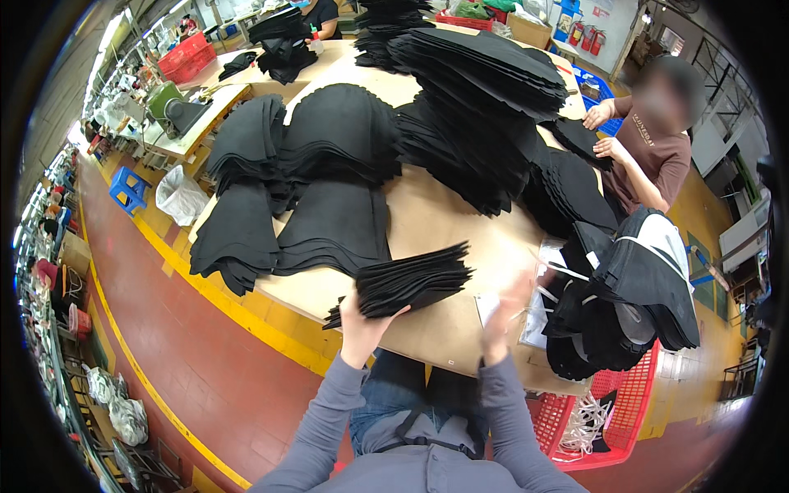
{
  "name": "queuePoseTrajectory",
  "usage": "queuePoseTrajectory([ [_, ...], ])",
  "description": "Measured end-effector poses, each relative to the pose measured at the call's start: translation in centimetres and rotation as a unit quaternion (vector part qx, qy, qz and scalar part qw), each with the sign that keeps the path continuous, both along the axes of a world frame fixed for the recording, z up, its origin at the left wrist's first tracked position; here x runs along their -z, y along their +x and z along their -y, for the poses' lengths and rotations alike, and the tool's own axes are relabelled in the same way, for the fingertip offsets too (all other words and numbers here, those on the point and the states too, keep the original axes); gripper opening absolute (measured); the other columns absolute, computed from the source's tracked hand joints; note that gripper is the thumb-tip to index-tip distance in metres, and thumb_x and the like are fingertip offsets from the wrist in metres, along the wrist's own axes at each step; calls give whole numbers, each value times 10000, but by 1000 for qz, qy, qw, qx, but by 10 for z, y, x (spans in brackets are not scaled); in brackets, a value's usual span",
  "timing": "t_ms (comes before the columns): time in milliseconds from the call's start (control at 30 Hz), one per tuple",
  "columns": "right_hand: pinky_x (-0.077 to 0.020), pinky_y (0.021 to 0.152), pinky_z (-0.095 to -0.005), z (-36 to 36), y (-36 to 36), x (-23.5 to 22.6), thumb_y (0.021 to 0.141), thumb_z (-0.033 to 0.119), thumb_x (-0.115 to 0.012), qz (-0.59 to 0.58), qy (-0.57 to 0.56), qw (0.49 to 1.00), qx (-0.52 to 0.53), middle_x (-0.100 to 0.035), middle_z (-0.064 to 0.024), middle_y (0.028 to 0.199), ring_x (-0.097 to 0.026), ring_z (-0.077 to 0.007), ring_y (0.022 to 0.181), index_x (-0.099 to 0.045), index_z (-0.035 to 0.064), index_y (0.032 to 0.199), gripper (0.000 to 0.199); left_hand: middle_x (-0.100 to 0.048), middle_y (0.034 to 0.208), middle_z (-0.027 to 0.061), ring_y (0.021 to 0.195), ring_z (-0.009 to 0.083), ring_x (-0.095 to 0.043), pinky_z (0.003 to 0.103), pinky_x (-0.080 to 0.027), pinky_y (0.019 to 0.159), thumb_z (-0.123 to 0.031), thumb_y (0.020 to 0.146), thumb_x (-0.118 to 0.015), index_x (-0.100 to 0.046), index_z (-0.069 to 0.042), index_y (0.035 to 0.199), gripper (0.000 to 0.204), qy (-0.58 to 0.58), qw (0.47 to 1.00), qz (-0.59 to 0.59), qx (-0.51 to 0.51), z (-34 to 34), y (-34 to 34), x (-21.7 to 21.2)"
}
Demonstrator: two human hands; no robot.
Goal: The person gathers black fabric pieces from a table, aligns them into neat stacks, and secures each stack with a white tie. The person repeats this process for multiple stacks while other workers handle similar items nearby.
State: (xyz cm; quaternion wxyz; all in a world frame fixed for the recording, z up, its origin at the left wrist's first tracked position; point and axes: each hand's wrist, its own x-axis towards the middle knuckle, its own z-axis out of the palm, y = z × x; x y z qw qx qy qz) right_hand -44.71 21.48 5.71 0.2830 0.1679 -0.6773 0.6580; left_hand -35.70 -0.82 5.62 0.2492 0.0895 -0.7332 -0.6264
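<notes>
My left hand (366, 327) is closed round the near edge of a thick stack of black fabric pieces (415, 282), holding it tilted at the table's front edge with the layers fanned out. To the right of it, my right hand (500, 316) is smeared by motion over the table, so its fingers cannot be made out. A small white paper (486, 307) lies beside that hand. Further right sits a tied bundle of black pieces (629, 287) with white strips (657, 246) round it. Trimmed black stacks (337, 135) lie beyond my left hand.
Tall black piles (485, 99) rise from the middle of the table (427, 214). A co-worker (657, 152) handles black pieces at the right side. Below the table's right corner stands a red basket (633, 411) with white strips. A blue stool (128, 191) and white bag (180, 195) stand at left.
</notes>
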Motion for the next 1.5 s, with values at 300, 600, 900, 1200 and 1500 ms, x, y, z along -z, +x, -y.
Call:
queuePoseTrajectory([
  [300, -120, 1227, -456, 28, -13, -20, 942, 369, -584, 104, 466, 836, -269, -232, -179, 1616, -254, -305, 1487, -135, 83, 1588, 837, -585, 1226, 92, 1150, 200, -593, 340, -488, 1022, 45, 641, -880, -399, -38, 1425, 923, -94, 991, -48, 87, 3, -17, -10],
  [600, -66, 1232, -443, 28, -13, 23, 672, 234, -874, 99, 134, 952, -256, -141, -146, 1650, -97, -288, 1529, -46, 119, 1601, 1250, -702, 970, 41, 882, 146, -655, 279, -527, 864, 35, 695, -856, -608, -10, 1217, 579, 187, 982, -32, -21, 16, -10, 20],
  [900, -358, 1124, -375, 8, 29, 73, 528, 63, -932, 257, 127, 887, -362, -472, -167, 1425, -445, -314, 1319, -269, 58, 1534, 1205, -398, 1531, 49, 1390, 231, -398, 448, -297, 1180, -445, 975, -562, -355, -180, 1504, 627, 483, 831, -245, 130, -19, 14, -22],
  [1200, -501, 997, -425, 40, 28, 1, 928, 79, -652, 155, -267, 903, -299, -570, -235, 1283, -601, -284, 1151, -169, 232, 1546, 799, -267, 1546, 211, 1453, 276, -284, 488, -348, 1151, -393, 1018, -479, -145, -342, 1577, 653, 625, 708, -263, 199, -22, 0, 6],
  [1500, -493, 1006, -418, 37, 72, -5, 941, 298, -689, 492, -387, 728, -280, -592, -122, 1325, -578, -243, 1196, -486, 29, 1385, 557, -607, 1274, 167, 1154, 279, -611, 376, -483, 965, -244, 781, -850, -554, 35, 1293, 653, -25, 980, 62, 187, 0, 71, -43],
])
